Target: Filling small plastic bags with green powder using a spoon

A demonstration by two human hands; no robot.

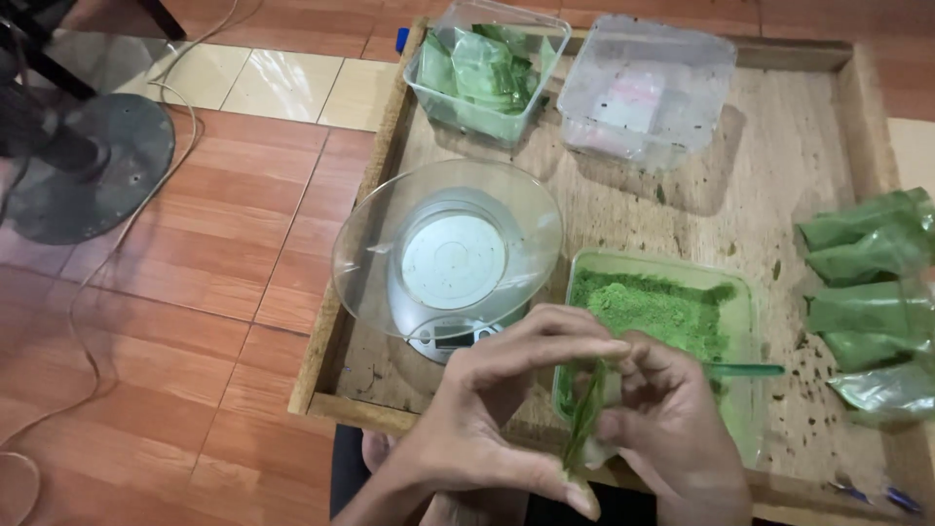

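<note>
Head view. Left hand (487, 409) and right hand (672, 429) meet at the near edge of the tray (390, 117), both grips clamped on a small clear pouch (584, 414) of green powder, held edge-on between the fingertips. Just behind lies the tub (745, 302) of loose green powder, a green spoon (745, 369) resting across it. To the left stands a scale (453, 263) under a clear bowl (360, 244). Filled pouches (867, 292) pile at the right; two clear boxes (643, 88) sit far. A fan base (88, 166) rests on the floor, left. The step in hand appears to be closing a filled pouch; the next move calls for a firm, even pinch along its mouth.
</note>
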